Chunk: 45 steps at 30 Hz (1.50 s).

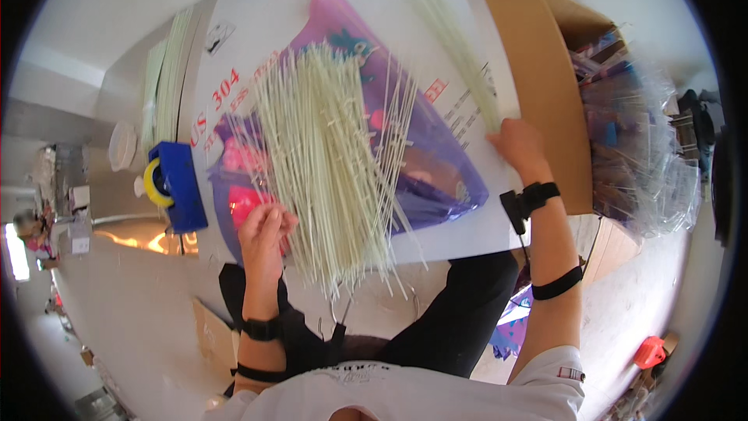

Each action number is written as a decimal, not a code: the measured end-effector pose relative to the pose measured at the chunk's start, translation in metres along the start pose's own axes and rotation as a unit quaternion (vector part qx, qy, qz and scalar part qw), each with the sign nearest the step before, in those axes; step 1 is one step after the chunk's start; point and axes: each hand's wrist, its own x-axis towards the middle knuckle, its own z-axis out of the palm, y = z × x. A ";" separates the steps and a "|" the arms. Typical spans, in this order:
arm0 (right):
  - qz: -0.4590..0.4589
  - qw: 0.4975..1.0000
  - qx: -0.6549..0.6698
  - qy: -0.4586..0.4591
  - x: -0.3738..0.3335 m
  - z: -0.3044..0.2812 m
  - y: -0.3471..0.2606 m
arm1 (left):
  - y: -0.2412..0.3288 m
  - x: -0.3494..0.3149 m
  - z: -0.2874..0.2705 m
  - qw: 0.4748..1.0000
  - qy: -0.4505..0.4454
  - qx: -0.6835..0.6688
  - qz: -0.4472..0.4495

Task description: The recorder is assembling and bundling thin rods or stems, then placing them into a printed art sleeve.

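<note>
A large loose pile of thin pale-green rods point(319, 156), several with small white fittings, lies across a purple printed sheet point(432, 164) with pink patches. My right hand point(520, 146) is closed around one end of a separate bundle of the same rods point(456, 47), at the right side of the white board. This bundle slants away toward the far edge. At the near left of the pile is my left hand point(265, 235), its fingers curled and thumb pressed against them, over the sheet's pink part. Whatever it pinches, if anything, is too small to tell.
The white printed board point(257, 23) covers the table. On the left stand a blue tape dispenser point(178, 187) with yellow tape, a white bowl point(122, 146) and more pale strips point(165, 86). On the right an open cardboard box point(538, 93) stands beside clear plastic packages point(643, 148).
</note>
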 end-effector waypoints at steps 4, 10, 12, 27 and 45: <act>0.016 0.999 0.022 0.030 -0.003 0.005 0.011 | 0.002 0.001 -0.002 1.000 -0.004 0.016 0.011; 0.005 0.984 0.055 0.170 -0.026 0.006 -0.009 | -0.014 0.002 -0.037 0.990 0.070 0.117 0.038; -0.022 0.971 0.179 0.159 -0.037 0.014 -0.034 | -0.029 0.006 -0.053 0.983 0.107 0.135 0.071; 0.025 0.720 0.691 -0.056 -0.047 0.059 -0.155 | -0.024 0.059 -0.029 0.995 0.086 0.031 -0.043; -0.105 0.583 0.803 -0.070 -0.074 0.056 -0.239 | -0.020 0.049 0.017 0.998 -0.064 -0.009 -0.013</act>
